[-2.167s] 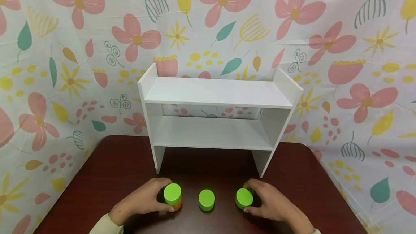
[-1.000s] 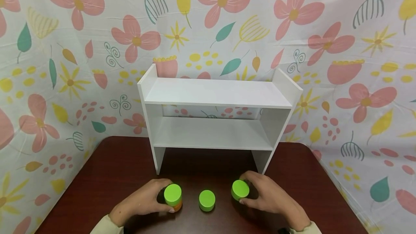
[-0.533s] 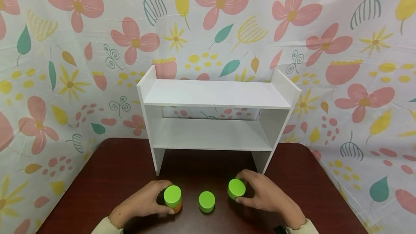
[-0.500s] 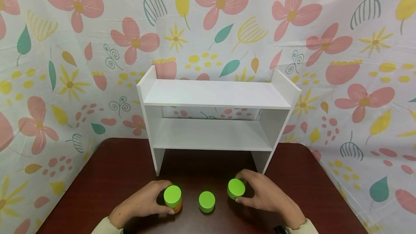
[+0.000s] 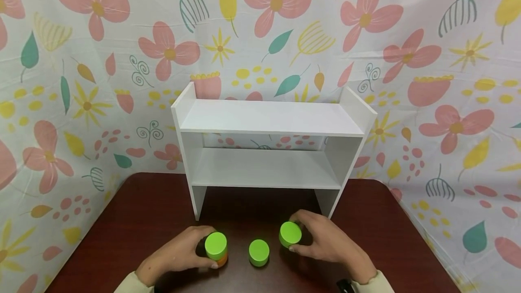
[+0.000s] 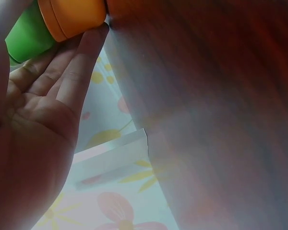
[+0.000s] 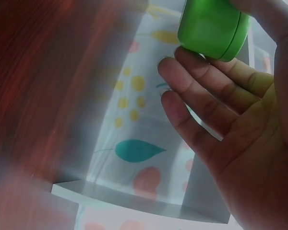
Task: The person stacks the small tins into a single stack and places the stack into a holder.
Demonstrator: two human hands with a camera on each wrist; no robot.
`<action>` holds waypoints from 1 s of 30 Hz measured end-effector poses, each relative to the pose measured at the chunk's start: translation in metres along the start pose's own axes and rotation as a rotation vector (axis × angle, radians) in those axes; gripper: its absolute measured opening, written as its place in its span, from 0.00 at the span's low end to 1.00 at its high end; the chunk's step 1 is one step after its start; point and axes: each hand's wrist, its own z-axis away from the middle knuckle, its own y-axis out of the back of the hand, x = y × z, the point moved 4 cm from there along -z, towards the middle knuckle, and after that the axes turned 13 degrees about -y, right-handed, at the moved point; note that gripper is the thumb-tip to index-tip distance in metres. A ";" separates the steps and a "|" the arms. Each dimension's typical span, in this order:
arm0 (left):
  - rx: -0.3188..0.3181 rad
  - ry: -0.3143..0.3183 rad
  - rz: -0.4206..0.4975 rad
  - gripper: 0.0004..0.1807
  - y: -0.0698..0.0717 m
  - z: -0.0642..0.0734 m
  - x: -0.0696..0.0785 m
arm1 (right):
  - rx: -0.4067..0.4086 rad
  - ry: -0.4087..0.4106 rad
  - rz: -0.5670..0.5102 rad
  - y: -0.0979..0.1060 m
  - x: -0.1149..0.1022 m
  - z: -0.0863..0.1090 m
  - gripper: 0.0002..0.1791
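At the left of the table, my left hand (image 5: 183,250) holds a small green round jar (image 5: 216,244) that sits on an orange jar (image 5: 222,260). The left wrist view shows the orange jar (image 6: 77,17) against the fingertips, with the green one (image 6: 31,33) beside the palm. My right hand (image 5: 325,241) pinches another green jar (image 5: 290,233) between thumb and fingers; it appears raised off the table. In the right wrist view this jar (image 7: 212,28) shows a lid seam, with two fingers apart from it. Between the hands stands a third green jar (image 5: 259,252), untouched.
A white two-tier shelf (image 5: 266,130) stands on the dark red-brown table (image 5: 150,211) beyond the jars. Its side panels reach down to the tabletop. Behind it hangs a flower-patterned cloth (image 5: 260,35).
My right hand has carried its green jar leftward and slightly away from me, closer to the middle jar. My left hand and its stacked jars have stayed in place.
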 end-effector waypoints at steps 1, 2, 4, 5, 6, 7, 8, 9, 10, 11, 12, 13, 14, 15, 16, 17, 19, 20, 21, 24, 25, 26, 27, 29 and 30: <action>0.001 0.001 0.002 0.28 0.000 0.000 0.000 | -0.002 -0.001 -0.001 0.000 -0.001 0.000 0.25; 0.001 0.001 0.004 0.28 0.000 0.000 0.000 | -0.005 -0.005 -0.002 0.001 -0.002 -0.001 0.25; 0.003 0.001 0.008 0.28 0.000 0.000 0.000 | -0.013 -0.009 -0.004 0.001 -0.004 -0.002 0.25; 0.003 0.000 0.010 0.28 0.000 0.000 0.000 | -0.016 -0.011 -0.005 0.001 -0.004 -0.003 0.25; 0.004 0.001 0.012 0.28 0.000 0.000 0.000 | -0.019 -0.012 -0.008 0.001 -0.005 -0.003 0.25; 0.003 0.001 0.013 0.28 0.000 0.000 0.000 | -0.022 -0.012 -0.009 0.001 -0.005 -0.003 0.25; 0.003 0.003 0.013 0.28 0.000 0.000 0.000 | -0.023 -0.013 -0.009 0.001 -0.005 -0.004 0.25; 0.002 0.005 0.013 0.28 0.000 0.000 -0.001 | -0.023 -0.010 -0.010 0.001 -0.005 -0.004 0.25; 0.002 0.006 0.011 0.28 0.000 0.000 -0.001 | -0.024 -0.009 -0.010 0.000 -0.005 -0.004 0.25; 0.002 0.008 0.011 0.28 0.000 0.000 0.000 | -0.023 -0.008 -0.012 0.000 -0.005 -0.005 0.25; 0.002 0.010 0.011 0.28 0.000 0.000 0.000 | -0.023 -0.007 -0.011 0.000 -0.005 -0.005 0.25; 0.002 0.010 0.010 0.29 0.000 0.001 0.000 | -0.021 -0.005 -0.011 0.000 -0.005 -0.005 0.25; 0.002 0.011 0.009 0.29 0.000 0.001 0.000 | -0.021 -0.003 -0.014 0.000 -0.006 -0.006 0.25; 0.002 0.010 0.009 0.29 0.000 0.001 0.000 | -0.021 -0.001 -0.017 0.000 -0.006 -0.006 0.25; 0.002 0.010 0.009 0.29 0.000 0.001 0.001 | -0.020 0.000 -0.015 0.000 -0.007 -0.006 0.25; 0.002 0.010 0.010 0.29 0.000 0.001 0.001 | -0.021 0.003 -0.014 0.000 -0.007 -0.007 0.25; 0.001 0.006 0.009 0.29 0.000 0.001 0.001 | -0.024 0.008 -0.014 -0.001 -0.008 -0.008 0.25; 0.001 0.003 0.009 0.28 0.000 0.001 0.002 | -0.027 0.011 -0.014 -0.001 -0.009 -0.009 0.25; 0.002 0.000 0.009 0.28 -0.001 0.001 0.002 | -0.029 0.014 -0.011 -0.001 -0.010 -0.009 0.25; 0.004 -0.007 0.009 0.28 -0.001 0.001 0.002 | -0.032 0.020 -0.013 -0.001 -0.012 -0.011 0.25; 0.005 -0.007 0.010 0.29 -0.001 0.001 0.002 | -0.031 0.023 -0.012 -0.001 -0.012 -0.011 0.25; 0.006 -0.006 0.011 0.29 -0.001 0.001 0.001 | -0.029 0.025 -0.012 -0.001 -0.013 -0.012 0.25; 0.007 -0.005 0.012 0.29 -0.001 0.001 0.001 | -0.026 0.027 -0.010 -0.001 -0.013 -0.012 0.25; 0.008 -0.005 0.013 0.29 -0.001 0.001 0.001 | -0.023 0.032 -0.010 -0.001 -0.014 -0.013 0.26; 0.008 -0.005 0.013 0.29 -0.001 0.001 0.001 | -0.022 0.033 -0.010 -0.001 -0.014 -0.013 0.26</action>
